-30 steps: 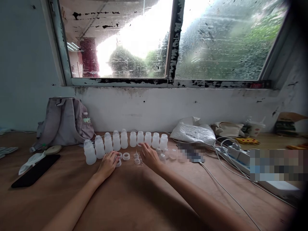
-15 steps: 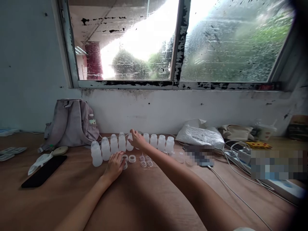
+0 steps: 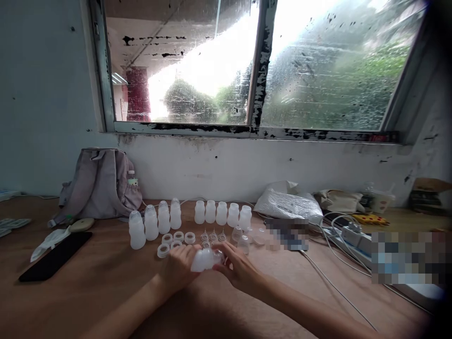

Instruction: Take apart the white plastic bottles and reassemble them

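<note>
A frosted white baby bottle (image 3: 202, 261) lies on its side between my hands, low over the table's front middle. My left hand (image 3: 181, 266) is closed around its base end. At the other end, the fingers of my right hand (image 3: 237, 266) grip the clear-looking neck; whether a cap sits there I cannot make out. Just beyond my hands are several white screw rings (image 3: 189, 238), clear nipples (image 3: 213, 235) and clear dome caps (image 3: 243, 244). Behind stand capped bottles (image 3: 163, 217) on the left and open bottles (image 3: 221, 213) on the right, all upright.
A grey backpack (image 3: 97, 183) leans at the back left, with a black phone-like slab (image 3: 58, 258) in front. To the right lie a silvery padded bag (image 3: 287, 203), a phone (image 3: 287, 235) on a cable, and a white power strip (image 3: 406, 275). A wall and window rise behind.
My right hand has come back from the bottle row with a bottle, leaving a gap there. My left hand has moved off the rings and now holds the bottle's base.
</note>
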Available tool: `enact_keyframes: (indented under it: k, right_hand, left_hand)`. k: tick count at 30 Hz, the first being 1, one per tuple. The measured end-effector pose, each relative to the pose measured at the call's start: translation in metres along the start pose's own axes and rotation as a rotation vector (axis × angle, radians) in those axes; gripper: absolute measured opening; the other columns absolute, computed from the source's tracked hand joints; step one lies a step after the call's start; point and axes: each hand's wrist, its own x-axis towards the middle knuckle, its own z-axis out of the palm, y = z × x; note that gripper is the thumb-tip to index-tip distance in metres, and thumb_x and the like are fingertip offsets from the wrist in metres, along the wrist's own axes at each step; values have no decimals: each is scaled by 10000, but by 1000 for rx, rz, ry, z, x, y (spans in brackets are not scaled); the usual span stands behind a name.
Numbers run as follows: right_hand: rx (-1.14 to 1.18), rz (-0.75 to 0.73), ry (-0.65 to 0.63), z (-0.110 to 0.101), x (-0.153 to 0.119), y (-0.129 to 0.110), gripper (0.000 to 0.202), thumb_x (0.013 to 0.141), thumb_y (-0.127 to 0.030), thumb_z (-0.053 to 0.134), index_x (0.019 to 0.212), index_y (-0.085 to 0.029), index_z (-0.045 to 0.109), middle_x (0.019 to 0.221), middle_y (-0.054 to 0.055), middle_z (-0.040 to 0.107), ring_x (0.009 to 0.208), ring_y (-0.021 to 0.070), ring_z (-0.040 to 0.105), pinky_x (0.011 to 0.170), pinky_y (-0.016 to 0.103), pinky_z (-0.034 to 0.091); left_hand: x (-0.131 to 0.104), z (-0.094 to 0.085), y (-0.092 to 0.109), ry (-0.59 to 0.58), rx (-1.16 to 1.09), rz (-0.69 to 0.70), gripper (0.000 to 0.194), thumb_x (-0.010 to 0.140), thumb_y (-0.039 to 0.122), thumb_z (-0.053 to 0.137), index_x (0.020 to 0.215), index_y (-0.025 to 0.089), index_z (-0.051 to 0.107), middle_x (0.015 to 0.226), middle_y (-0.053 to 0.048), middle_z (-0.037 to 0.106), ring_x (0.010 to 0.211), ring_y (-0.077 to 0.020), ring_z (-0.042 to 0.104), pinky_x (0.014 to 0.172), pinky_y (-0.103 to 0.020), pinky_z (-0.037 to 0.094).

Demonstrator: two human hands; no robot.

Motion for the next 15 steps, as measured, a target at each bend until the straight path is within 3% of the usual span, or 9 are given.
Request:
enact_keyframes:
  k: [4, 10, 13, 15]
  right_hand:
    - [41, 51, -127, -17, -27, -6, 240, 771, -333, 515, 949, -185, 454, 800, 36, 560, 600, 108, 498, 555, 217, 411]
    - [149, 53, -190, -24, -39, -21, 220, 757, -325, 545, 909, -200, 445, 843, 27, 585, 610, 94, 502, 562, 199, 430]
    - [168, 28, -164, -31, -43, -15, 192, 766, -300, 537, 913, -204, 460, 858, 35, 575, 649, 102, 521, 581, 208, 454]
    - [151, 40, -63, -44, -49, 0, 151, 791, -289, 497, 914, -204, 480, 883, 53, 548, 678, 111, 536, 574, 216, 469]
  left_hand:
    - [-11, -19, 25, -235, -82, 11, 421, 672, 352, 524, 1059, 203, 454, 841, -65, 594, 723, -225, 543, 613, -319, 400]
    - [-16, -43, 53, -389, -116, -67, 412, 595, 257, 548, 999, 224, 473, 820, -39, 602, 691, -220, 542, 586, -304, 372]
    - [-16, -52, 51, -424, -198, -132, 297, 617, 306, 531, 906, 242, 505, 762, -18, 614, 652, -209, 561, 538, -273, 351]
    - [-20, -60, 37, -456, -303, -226, 237, 613, 380, 548, 821, 268, 526, 703, 10, 619, 612, -198, 573, 494, -248, 332]
